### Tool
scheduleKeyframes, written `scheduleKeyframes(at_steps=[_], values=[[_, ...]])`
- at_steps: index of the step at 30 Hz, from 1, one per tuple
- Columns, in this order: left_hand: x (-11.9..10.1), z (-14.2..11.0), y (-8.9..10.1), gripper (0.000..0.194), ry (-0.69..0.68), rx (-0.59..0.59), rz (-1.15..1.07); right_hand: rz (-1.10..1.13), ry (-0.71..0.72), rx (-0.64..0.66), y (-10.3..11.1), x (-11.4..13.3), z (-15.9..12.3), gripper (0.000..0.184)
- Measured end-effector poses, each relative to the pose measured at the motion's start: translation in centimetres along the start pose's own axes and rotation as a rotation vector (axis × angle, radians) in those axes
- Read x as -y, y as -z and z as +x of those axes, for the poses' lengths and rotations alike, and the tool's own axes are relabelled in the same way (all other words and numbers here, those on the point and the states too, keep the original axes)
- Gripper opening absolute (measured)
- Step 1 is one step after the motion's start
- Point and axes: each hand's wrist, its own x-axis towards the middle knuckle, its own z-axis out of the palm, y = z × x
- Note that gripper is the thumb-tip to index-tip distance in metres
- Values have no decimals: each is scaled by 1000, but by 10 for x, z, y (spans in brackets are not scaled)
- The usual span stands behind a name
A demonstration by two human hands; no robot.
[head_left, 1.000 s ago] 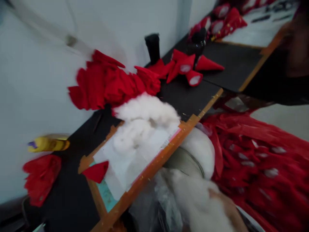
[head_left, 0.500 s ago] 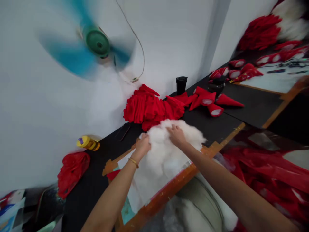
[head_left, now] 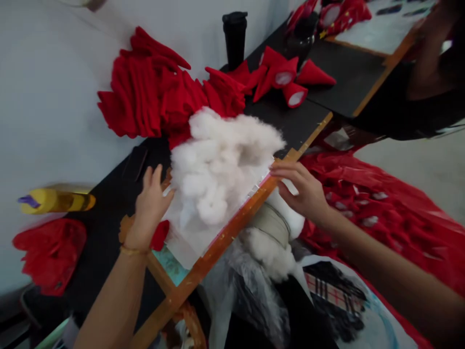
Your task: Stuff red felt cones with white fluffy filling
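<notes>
A big heap of white stuffing (head_left: 221, 160) lies on a wood-edged board (head_left: 218, 242) on the black table. My left hand (head_left: 149, 207) rests at the heap's left side with fingers spread, over a small red felt piece (head_left: 160, 235). My right hand (head_left: 303, 186) hovers at the board's right edge, fingers apart and slightly curled, holding nothing. More stuffing (head_left: 272, 252) spills from a bag below the board.
A pile of red felt pieces (head_left: 152, 97) lies behind the stuffing, with red cones (head_left: 286, 82) and a black tumbler (head_left: 234, 34) further back. A yellow glue bottle (head_left: 54, 201) and a red bundle (head_left: 51, 252) lie at left. Red cones fill a bag (head_left: 392, 218) at right.
Both hands have come off the top of the stuffing heap and moved apart to its left and right sides. The camera has tilted down, so the fan is out of view.
</notes>
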Motion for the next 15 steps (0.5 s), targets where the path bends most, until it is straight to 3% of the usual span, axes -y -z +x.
scheduleKeyframes(at_steps=[1,2,4,5,6,9,11,13,15], values=[[-2,-17,12,68,-2,-84,1,-10,-122,5,-10,-5,-39,33],[-7,-38,21,56,-7,-173,-28,-38,-256,94,-26,-10,-78,30],[-25,-89,24,33,-15,-297,-125,-155,-548,482,-68,-21,-144,34],[-36,-118,17,23,-34,-285,-194,-232,-667,658,-91,-26,-170,41],[-47,-149,4,18,-78,-201,-295,-267,-745,710,-112,-31,-190,47],[-71,-245,-64,26,-252,481,-502,-344,-910,742,-160,-47,-220,56],[-72,-301,-115,31,-284,795,-536,-381,-992,747,-180,-64,-220,50],[-60,-343,-156,31,-171,916,-544,-400,-1036,762,-192,-84,-213,41],[-40,-366,-181,32,33,922,-512,-407,-1041,788,-198,-105,-202,32]])
